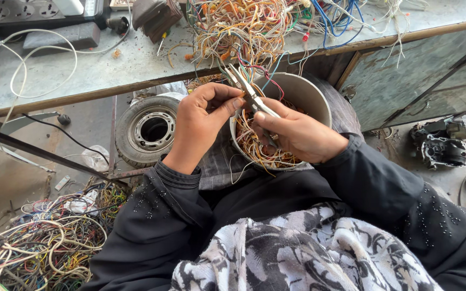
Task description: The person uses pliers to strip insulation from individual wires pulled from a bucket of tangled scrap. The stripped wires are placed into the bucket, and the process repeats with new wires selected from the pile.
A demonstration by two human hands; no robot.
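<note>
My right hand grips a pair of metal pliers, whose jaws point up and left toward the wire tangle. My left hand pinches a thin wire end right beside the pliers' jaws. Both hands hover over a round grey metal bowl on my lap, filled with stripped orange and white wire pieces. A big tangle of coloured wires lies on the workbench just beyond and hangs down toward the bowl.
A grey workbench runs across the top, with a power strip and white cable. A small tyre lies below its edge. A heap of wires covers the floor at lower left. Metal machine parts lie at right.
</note>
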